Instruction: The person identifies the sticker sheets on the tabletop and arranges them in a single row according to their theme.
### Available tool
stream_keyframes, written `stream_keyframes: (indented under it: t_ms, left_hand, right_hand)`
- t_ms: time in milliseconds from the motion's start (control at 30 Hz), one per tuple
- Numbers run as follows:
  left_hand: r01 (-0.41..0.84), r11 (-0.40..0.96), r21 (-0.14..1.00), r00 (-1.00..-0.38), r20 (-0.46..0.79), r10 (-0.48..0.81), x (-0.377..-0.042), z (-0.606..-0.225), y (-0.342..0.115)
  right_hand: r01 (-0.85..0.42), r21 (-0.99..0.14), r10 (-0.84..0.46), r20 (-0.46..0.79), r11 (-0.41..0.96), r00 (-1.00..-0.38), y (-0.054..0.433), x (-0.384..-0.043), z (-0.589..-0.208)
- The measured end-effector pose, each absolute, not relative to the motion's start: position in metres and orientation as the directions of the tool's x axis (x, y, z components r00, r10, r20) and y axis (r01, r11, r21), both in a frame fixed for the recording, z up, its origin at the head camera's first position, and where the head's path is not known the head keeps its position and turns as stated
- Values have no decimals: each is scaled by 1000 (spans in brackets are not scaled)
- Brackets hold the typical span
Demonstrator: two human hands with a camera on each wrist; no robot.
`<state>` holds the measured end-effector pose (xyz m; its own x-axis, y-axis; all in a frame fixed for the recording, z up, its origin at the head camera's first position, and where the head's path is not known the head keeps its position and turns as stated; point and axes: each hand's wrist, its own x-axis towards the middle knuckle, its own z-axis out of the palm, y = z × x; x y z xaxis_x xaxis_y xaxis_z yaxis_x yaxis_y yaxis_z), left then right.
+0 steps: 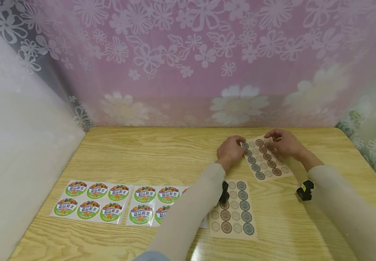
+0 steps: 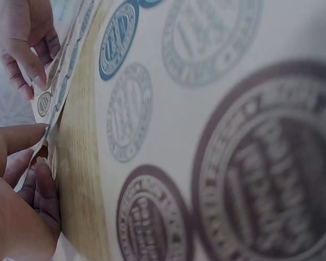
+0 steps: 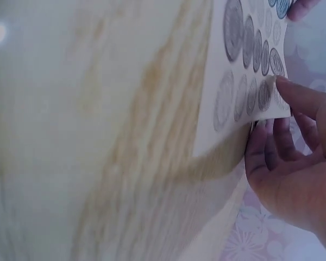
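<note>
A kraft-paper sheet of round stickers (image 1: 262,159), with blue, brown and pale seals in rows, lies tilted toward the back right of the table. My left hand (image 1: 231,149) pinches its far left corner; in the left wrist view the left hand (image 2: 16,196) has thumb and fingers on the paper edge. At the far right corner, my right hand (image 1: 285,145) grips the sheet. The right wrist view shows that right hand (image 3: 299,157) with its thumb on top and fingers curled beneath, the paper edge slightly raised.
A second kraft sticker sheet (image 1: 237,214) lies in front, partly under the left forearm. Two white sheets of colourful fruit stickers, one at far left (image 1: 88,201) and one beside it (image 1: 148,206), lie along the front left. A floral curtain (image 1: 188,72) hangs behind the wooden table (image 1: 142,152).
</note>
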<state>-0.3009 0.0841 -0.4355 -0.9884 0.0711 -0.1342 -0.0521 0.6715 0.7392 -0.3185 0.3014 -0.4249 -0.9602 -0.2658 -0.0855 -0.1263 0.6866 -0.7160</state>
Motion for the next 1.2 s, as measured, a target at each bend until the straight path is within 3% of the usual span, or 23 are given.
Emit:
stream_keyframes:
  t_ms: [333,500,633,733,933,1067,1200]
  left_hand:
    - [-55,295,954,-979,-109,170,-293,-430,74]
    - [-55,199,978,-958,-108,265,-287,-422,74]
    - [-101,122,987,-934,-137,332,-278,-421,71]
    - [-128,110,986,-910,-161,383,-269,-421,67]
    - [-59,241,969,-880,-164,445,-253,-420,58]
    - [-36,281,959,-853,-176,492,-243,-420,58]
    - [15,378,926,-829,-200,523,-231,-419,63]
  right_hand:
    - [-59,-775,-317,-186,629,-930,317,-304,-407]
    - [14,-806,-327,-256,592,-910,330,-289,-394]
    - [111,-867,-340,-304,485,-890,335,-271,-391]
    - [182,-905,-372,-332,384,-867,336,-255,-395]
    - [244,-934,-458,-342,259,-821,340,-226,-410]
    - [239,-927,-452,-352,288,-820,341,-210,-420]
    - [190,-894,-390,-357,405,-849,340,-193,-425]
